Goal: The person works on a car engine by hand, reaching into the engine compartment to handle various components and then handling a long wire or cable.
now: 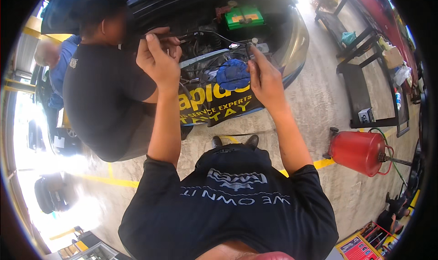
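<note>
The concrete floor [305, 98] is marked with yellow lines; a red wheeled tank [356, 150] stands beside a black rack [358, 89]. Over the car's open engine bay [200, 43], 2 hands grasp a thin black cable [219, 33]: the left hand's [160, 61] fingers and the right hand's [264, 75] fingers pinch it. The cable blurs near the left fingers; a co-worker's [102, 89] hands are hidden.

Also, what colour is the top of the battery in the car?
Mostly bright green; the battery top shows best in the head view.
</note>
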A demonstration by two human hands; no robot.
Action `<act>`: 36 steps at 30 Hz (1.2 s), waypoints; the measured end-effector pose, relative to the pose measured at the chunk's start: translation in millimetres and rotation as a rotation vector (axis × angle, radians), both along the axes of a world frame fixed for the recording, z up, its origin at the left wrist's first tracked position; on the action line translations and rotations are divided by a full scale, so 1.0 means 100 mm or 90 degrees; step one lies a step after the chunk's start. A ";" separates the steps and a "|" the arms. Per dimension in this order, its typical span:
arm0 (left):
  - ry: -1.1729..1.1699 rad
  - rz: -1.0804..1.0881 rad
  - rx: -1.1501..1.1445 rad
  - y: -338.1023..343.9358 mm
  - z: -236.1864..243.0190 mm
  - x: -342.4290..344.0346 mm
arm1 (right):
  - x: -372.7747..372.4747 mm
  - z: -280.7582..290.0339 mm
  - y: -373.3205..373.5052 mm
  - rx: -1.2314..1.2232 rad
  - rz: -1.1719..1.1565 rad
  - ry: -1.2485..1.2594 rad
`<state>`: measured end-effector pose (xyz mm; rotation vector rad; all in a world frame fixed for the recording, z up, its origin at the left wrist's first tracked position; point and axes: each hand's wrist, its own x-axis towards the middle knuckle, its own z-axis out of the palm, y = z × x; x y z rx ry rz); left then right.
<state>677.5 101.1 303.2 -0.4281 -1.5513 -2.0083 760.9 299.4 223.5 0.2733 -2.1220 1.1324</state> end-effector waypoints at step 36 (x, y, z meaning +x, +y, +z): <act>-0.443 -0.396 0.273 -0.19 -0.58 0.05 | 0.26 -0.55 -0.04 0.197 0.124 -0.009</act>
